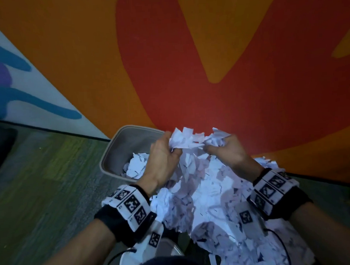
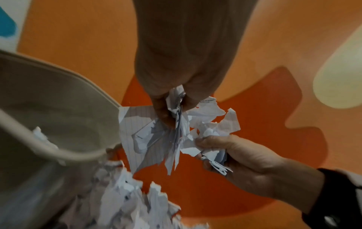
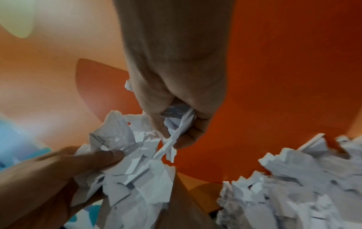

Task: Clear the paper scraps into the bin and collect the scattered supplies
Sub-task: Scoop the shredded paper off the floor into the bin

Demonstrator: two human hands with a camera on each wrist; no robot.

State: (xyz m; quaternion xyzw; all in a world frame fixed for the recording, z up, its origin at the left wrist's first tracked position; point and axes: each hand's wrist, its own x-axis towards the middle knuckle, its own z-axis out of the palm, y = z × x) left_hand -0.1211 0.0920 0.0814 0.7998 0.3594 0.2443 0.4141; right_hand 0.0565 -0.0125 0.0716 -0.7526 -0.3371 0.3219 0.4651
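A bunch of white torn paper scraps is gripped by both hands above a big heap of scraps. My left hand clutches the bunch's left side, and my right hand clutches its right side. A grey bin stands just left of the hands and holds scraps. In the left wrist view my left hand pinches crumpled scraps beside the bin's rim. In the right wrist view my right hand holds scraps. No other supplies show.
An orange and red painted wall rises right behind the bin and the heap. Grey-green carpet spreads to the left. A dark object sits at the far left edge. Wrist cables trail over the heap.
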